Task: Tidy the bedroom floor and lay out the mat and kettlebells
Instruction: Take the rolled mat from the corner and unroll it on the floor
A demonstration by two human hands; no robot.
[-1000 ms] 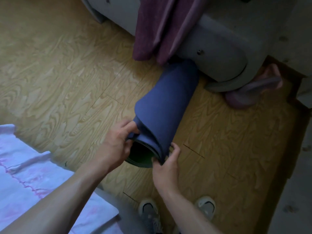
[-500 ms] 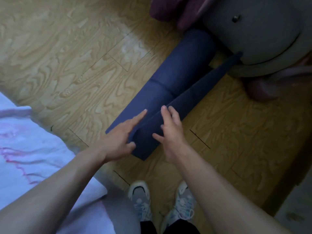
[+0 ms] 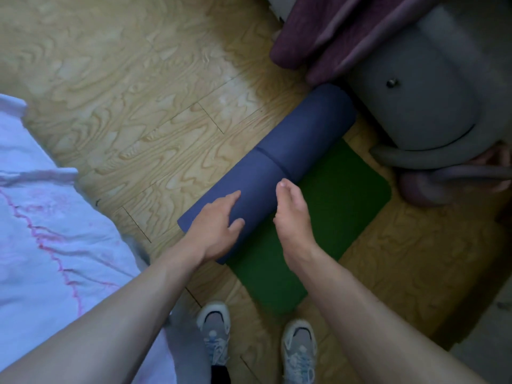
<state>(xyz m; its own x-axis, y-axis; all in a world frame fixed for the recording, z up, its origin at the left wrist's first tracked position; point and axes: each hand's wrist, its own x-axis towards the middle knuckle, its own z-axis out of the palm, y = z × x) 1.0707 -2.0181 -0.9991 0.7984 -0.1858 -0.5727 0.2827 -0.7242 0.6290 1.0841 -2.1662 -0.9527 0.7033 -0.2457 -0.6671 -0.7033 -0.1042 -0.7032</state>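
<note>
Pressing on: the left hand lies flat, palm down, on the near end of the mat roll, fingers spread loosely over the blue curve, gripping nothing.
Right hand: edge-on beside the roll, fingers together and pointing away, fingertips touching the roll's side; it pinches nothing, and whether the palm touches the green sheet I cannot tell.
Mat: mostly rolled, blue outside, lying aslant on the floor from near the feet toward the grey cabinet; a green flap is already spread flat to the right of the roll, under the right hand.
Roll and hands: the roll runs between the two hands, the left on top, the right against its right flank.
Far end: just beside the cabinet's base and the hanging purple cloth.
Shoes: two pale trainers, just short of the green flap's near corner.
Bedding: white with pink lines, to the left, well apart from the mat.
</note>
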